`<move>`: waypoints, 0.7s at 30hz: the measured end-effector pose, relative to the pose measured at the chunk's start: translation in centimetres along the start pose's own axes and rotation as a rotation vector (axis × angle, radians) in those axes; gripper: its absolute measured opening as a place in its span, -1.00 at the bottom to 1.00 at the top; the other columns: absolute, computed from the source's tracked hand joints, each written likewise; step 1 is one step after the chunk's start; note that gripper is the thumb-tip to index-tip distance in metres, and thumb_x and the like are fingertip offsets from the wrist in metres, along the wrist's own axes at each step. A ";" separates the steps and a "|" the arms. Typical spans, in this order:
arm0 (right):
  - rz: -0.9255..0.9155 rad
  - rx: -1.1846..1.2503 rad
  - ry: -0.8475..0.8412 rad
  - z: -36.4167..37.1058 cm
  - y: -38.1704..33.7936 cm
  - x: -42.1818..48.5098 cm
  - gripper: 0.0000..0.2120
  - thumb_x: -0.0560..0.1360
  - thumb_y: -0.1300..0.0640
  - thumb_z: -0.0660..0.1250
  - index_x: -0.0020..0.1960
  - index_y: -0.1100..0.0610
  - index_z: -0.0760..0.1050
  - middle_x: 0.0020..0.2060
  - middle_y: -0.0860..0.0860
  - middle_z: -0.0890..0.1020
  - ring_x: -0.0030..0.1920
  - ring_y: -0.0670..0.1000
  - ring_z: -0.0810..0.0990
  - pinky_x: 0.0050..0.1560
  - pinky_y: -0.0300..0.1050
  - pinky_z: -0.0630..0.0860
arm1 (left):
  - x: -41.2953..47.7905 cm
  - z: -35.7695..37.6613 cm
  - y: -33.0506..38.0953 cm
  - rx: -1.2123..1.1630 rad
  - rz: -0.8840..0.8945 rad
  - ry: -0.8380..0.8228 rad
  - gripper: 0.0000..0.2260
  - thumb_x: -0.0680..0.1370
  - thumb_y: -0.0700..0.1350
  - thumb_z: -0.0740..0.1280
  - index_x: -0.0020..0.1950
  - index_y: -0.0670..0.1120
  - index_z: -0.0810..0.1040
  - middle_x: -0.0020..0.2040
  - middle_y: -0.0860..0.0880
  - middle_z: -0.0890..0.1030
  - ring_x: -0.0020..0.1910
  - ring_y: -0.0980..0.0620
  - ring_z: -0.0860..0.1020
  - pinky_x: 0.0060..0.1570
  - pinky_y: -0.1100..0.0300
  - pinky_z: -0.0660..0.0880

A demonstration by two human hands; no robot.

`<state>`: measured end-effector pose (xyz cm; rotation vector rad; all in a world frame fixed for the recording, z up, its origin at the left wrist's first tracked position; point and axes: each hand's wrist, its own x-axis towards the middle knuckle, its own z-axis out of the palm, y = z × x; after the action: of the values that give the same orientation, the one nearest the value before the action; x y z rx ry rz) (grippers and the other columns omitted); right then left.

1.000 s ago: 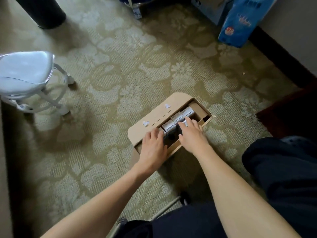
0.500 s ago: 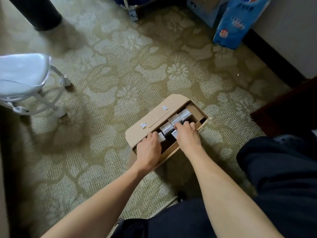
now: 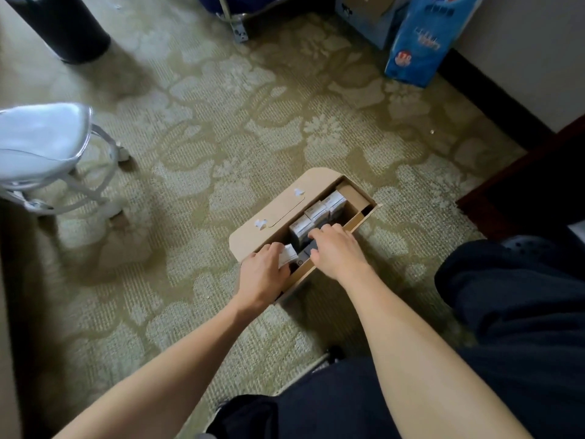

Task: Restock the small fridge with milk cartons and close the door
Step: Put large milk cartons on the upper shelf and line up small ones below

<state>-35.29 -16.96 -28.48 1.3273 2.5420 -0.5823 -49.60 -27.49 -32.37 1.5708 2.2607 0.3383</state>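
An open cardboard box [image 3: 272,213] lies on the patterned carpet in front of me, its flap folded back to the left. Inside stands a row of small white milk cartons [image 3: 316,212]. My left hand [image 3: 262,275] is at the box's near end with its fingers closed on one white milk carton [image 3: 288,254], tilted up out of the row. My right hand [image 3: 337,250] reaches into the middle of the box, fingers curled down around a carton that the hand mostly hides. No fridge is in view.
A white stool [image 3: 41,144] on a metal frame stands at the left. A black bin [image 3: 68,25] is far left at the back. A blue package [image 3: 424,39] and a cardboard carton [image 3: 364,14] lean by the far wall. Dark wood furniture [image 3: 522,191] is at the right.
Both hands went from resting on top of the cartons to dipping into the box. The left hand has pulled one carton up at the near end.
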 end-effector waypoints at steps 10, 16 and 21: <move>-0.158 -0.042 0.025 0.4 -0.7 3.1 -0.40 0.50 0.33 0.35 0.50 0.08 0.31 0.51 0.02 0.27 0.50 0.10 0.25 0.39 0.11 0.41 | -1.2 -0.4 -0.8 -0.101 -0.028 0.087 -0.73 0.49 -0.06 0.35 0.18 -0.02 0.55 0.05 0.01 0.66 0.00 -0.03 0.59 0.01 0.08 0.51; -0.130 -0.053 0.003 1.0 -1.0 3.3 -0.31 0.46 0.41 0.34 0.51 0.08 0.24 0.38 0.08 0.29 0.39 0.16 0.27 0.19 0.04 0.55 | -1.0 0.2 -1.0 -0.102 -0.040 0.079 -0.72 0.50 -0.06 0.35 0.21 -0.03 0.53 0.11 0.00 0.65 0.05 0.01 0.57 0.19 0.14 0.37; -0.051 -0.073 -0.010 0.4 -1.1 3.3 -0.48 0.49 0.35 0.36 0.39 0.07 0.36 0.36 0.14 0.27 0.37 0.19 0.28 0.15 0.02 0.52 | -1.2 0.3 -0.7 -0.087 -0.033 0.041 -0.72 0.52 -0.04 0.33 0.22 -0.01 0.52 0.09 0.04 0.66 0.07 0.07 0.58 0.22 0.13 0.33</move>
<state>-38.09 -15.31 -29.73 1.2350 2.5701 -0.4987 -49.74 -28.83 -32.74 1.4949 2.2678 0.4569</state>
